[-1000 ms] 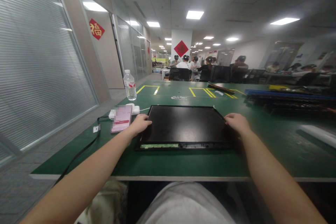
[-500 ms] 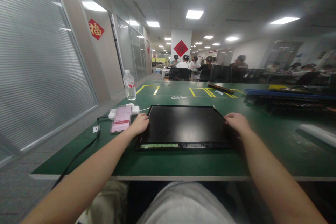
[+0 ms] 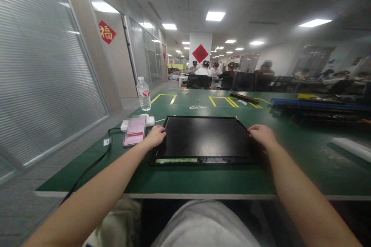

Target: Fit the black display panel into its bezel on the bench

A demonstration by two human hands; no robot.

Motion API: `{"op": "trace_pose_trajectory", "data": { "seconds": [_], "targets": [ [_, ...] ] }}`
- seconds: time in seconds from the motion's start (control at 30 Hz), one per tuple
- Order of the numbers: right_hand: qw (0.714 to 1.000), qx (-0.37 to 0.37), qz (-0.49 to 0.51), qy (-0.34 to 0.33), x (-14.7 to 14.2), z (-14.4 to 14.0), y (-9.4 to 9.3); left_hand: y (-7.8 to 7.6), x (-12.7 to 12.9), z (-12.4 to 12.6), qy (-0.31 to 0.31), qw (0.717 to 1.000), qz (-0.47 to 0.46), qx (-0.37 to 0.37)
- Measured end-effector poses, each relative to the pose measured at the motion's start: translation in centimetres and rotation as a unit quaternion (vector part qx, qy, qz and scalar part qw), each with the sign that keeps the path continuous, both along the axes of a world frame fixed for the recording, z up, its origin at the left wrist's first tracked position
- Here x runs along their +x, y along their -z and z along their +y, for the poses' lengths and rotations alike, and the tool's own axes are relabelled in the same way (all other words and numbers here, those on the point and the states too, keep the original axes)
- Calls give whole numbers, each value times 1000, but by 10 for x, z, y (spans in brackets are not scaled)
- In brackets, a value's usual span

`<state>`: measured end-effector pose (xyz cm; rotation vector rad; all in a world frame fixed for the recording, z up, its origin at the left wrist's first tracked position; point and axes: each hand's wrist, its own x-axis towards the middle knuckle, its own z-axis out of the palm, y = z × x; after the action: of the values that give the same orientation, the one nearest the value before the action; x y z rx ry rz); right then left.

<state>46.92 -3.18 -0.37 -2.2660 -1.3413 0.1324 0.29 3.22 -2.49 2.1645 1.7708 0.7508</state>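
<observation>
1. Black, flat and rectangular, a glossy display panel (image 3: 204, 139) lies on the green work table (image 3: 203, 179), directly between my two hands.
2. My left hand (image 3: 155, 136) curls over the panel's left edge, fingers gripping the frame.
3. My right hand (image 3: 262, 134) does the same on the right edge, so both hands are grasping the panel, which rests flat on the table.
4. I judge the step in hand to be taking hold of the panel; any lift would call for even force from both sides to keep it level.
5. Just left of my left hand lies a pink-screened smartphone (image 3: 134, 130); its text is blurred.
6. Beyond it stands a clear plastic water bottle (image 3: 143, 93) with a red-and-white label, too small to read.
7. Red diamond signs hang further off: one on the left wall (image 3: 106, 32) bears a gold Chinese character, 福.
8. Yellow tape lines (image 3: 222, 102) mark the table beyond the panel.
</observation>
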Motion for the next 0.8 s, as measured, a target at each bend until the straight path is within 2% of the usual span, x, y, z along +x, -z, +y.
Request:
{"op": "trace_pose_trajectory", "data": {
  "seconds": [0.3,0.43,0.5,0.63,0.8],
  "targets": [
    [1000,11,7,-11,4,3,4,3,0,-1,-8,1000,13,-12],
    [1000,9,9,-9,3,2,2,-1,2,-4,-4,999,27,-26],
    [1000,5,9,-4,2,1,1,-5,2,-9,19,999,34,-29],
    [1000,0,10,-3,1,2,0,-16,-2,-21,102,993,62,-16],
    [1000,-1,18,-5,3,2,1,-28,-10,-33,210,967,143,-14]
  ]
}}
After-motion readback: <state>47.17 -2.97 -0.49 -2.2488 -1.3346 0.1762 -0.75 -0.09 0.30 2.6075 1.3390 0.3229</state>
